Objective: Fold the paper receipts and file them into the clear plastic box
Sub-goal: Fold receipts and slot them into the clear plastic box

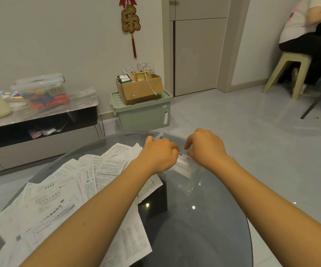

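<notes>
A clear plastic box (pixel 187 180) sits on the round glass table (pixel 204 218), towards its far side. Folded white paper (pixel 183 163) shows inside the box. My left hand (pixel 160 153) is over the box's left part with its fingers curled, and my right hand (pixel 206 146) is over its right part with fingers bent down at the paper. Both hands meet above the box; whether they pinch the paper is hidden. A spread pile of printed paper receipts (pixel 65 199) covers the left half of the table.
A dark block (pixel 152 201) shows beneath the glass. Beyond the table stand a green storage bin (pixel 142 114) with a cardboard box (pixel 140 87) on top, and a low cabinet (pixel 40 122) at left. A person sits on a stool (pixel 287 72) at far right.
</notes>
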`<move>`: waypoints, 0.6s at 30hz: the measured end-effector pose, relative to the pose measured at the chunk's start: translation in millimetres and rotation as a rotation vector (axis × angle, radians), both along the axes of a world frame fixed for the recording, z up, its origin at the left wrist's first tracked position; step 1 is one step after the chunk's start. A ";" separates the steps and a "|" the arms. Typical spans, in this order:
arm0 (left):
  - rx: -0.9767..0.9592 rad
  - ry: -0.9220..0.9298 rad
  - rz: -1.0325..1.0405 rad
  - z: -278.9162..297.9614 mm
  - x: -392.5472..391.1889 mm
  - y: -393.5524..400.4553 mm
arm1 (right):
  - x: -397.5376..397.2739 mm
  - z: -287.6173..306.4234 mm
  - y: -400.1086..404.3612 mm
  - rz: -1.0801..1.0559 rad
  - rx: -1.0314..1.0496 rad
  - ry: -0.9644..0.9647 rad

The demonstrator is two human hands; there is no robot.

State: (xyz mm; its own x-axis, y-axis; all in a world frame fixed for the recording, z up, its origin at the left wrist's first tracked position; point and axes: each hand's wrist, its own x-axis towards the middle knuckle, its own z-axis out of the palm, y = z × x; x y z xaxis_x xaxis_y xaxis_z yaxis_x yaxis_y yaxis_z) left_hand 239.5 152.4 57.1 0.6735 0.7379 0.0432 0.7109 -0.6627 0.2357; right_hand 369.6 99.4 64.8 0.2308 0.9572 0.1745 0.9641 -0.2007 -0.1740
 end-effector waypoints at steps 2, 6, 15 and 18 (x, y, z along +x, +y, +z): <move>0.007 -0.028 0.020 6.5 -7.9 -8.6 | -4.6 2.4 -8.7 0.004 0.040 0.041; 0.037 -0.079 0.064 20.8 -31.8 -40.0 | -24.3 9.2 -34.4 0.030 0.107 0.125; 0.012 -0.164 0.217 17.1 -96.7 -128.3 | -85.7 0.6 -98.0 0.187 0.100 0.272; -0.020 -0.156 0.281 1.8 -119.4 -151.6 | -105.0 -16.6 -108.3 0.236 0.054 0.304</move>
